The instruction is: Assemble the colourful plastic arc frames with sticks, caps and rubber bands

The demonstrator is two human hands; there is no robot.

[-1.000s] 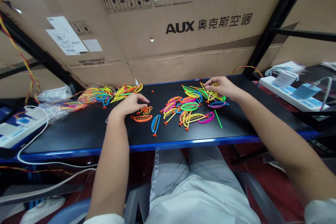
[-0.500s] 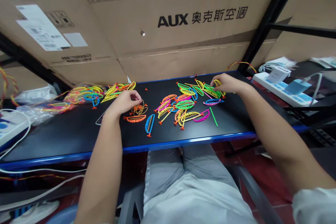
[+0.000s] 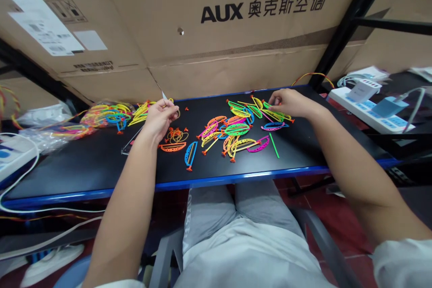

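My left hand (image 3: 162, 118) is raised above the table with its fingers pinched on a rubber band (image 3: 177, 113). Below and right of it lies a small pile of rubber bands (image 3: 178, 135) with orange tips among them. An orange toy bow (image 3: 173, 147) and a blue toy bow (image 3: 191, 155) are near that pile. My right hand (image 3: 282, 100) is over the right end of the colourful bow pile (image 3: 237, 129), fingers curled together beside green and yellow pieces; anything between them is too small to make out. A green stick (image 3: 274, 146) lies apart.
Bagged bows (image 3: 108, 115) and loose yellow bows (image 3: 140, 113) lie at the left of the black table (image 3: 216, 166). Power strips stand at both sides, the right one (image 3: 367, 110) with chargers. A large cardboard box (image 3: 236, 63) stands behind.
My left hand has lifted up and left from the rubber band pile with a band in its fingers. My right hand has closed its fingers more and raised slightly. The view has shifted a little.
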